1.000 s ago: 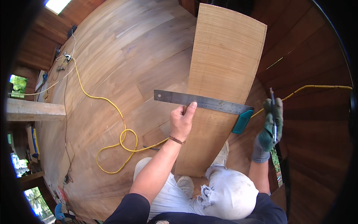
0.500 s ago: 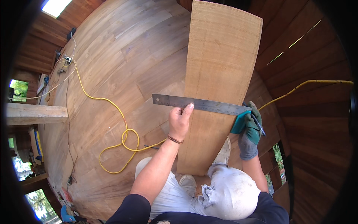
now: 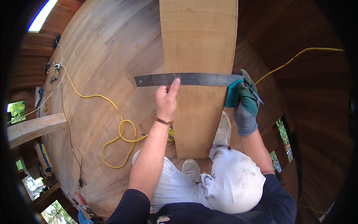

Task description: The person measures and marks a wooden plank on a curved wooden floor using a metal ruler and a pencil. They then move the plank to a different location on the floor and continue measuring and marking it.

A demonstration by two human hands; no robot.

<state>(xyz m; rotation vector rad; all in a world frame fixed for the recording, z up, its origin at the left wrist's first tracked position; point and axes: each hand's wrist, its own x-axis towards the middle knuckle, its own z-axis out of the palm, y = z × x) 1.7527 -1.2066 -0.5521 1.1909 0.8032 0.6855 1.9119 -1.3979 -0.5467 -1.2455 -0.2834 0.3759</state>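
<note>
A long pale wooden board [image 3: 197,37] stands lengthwise before me, between my legs. A steel square [image 3: 201,79] with a teal stock [image 3: 232,93] lies across it, the stock at the board's right edge. My left hand [image 3: 167,97], bare with a beaded bracelet, is closed on the blade and board's left edge, thumb on top of the blade. My right hand [image 3: 247,95], in a green-and-grey glove, is closed on a dark pen [image 3: 256,95], which slants beside the stock; its fingers are against the square's right end. The pen's far tip is hidden.
Yellow cord [image 3: 108,100] loops over the plank floor [image 3: 97,52], with a yellow object [image 3: 170,135] partly behind the board. A pale beam [image 3: 33,128] juts in from the left. Cords and small items line the left wall. Dark wooden walls [image 3: 305,104] with gaps rise on the right.
My right hand with the pen has moved left to the square's stock. The board, square and both hands now appear farther up in the view, the board also farther left.
</note>
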